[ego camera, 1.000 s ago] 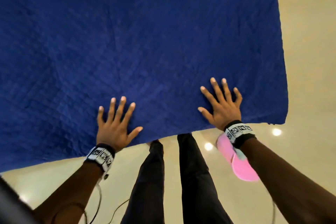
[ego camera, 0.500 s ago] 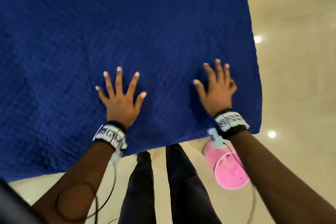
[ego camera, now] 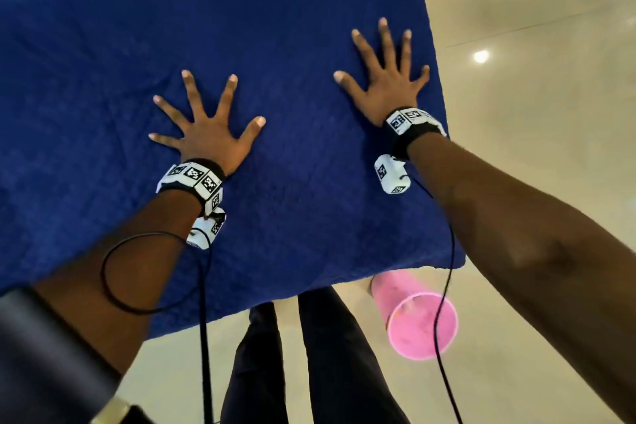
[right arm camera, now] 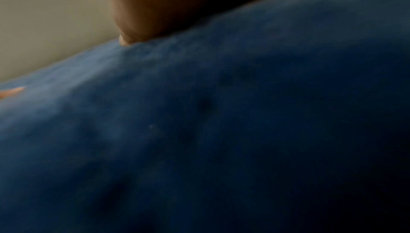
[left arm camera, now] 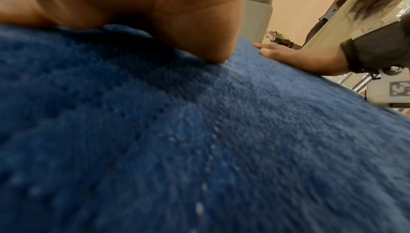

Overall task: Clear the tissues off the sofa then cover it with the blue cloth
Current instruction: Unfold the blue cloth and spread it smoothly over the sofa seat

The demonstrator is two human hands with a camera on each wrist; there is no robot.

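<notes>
The blue cloth [ego camera: 275,45] lies spread flat and fills most of the head view, hiding the sofa under it. My left hand [ego camera: 206,127] presses on it palm down with fingers spread wide. My right hand [ego camera: 383,76] presses flat the same way, close to the cloth's right edge. In the left wrist view the blue cloth [left arm camera: 199,140] fills the frame under my palm, and my right hand [left arm camera: 299,58] lies flat on it further off. The right wrist view shows the blue cloth [right arm camera: 221,131] up close and blurred. No tissues are in sight.
A pink bin [ego camera: 418,317] lies tipped on the beige floor [ego camera: 533,79] just past the cloth's near right corner, beside my dark-trousered legs [ego camera: 327,354]. Black cables hang from both wrists. A grey sofa part [left arm camera: 258,9] and another person [left arm camera: 366,0] show in the left wrist view.
Both hands have slid forward across the cloth, away from its near edge, and the fingers have spread wider. The right hand now lies nearer the right edge.
</notes>
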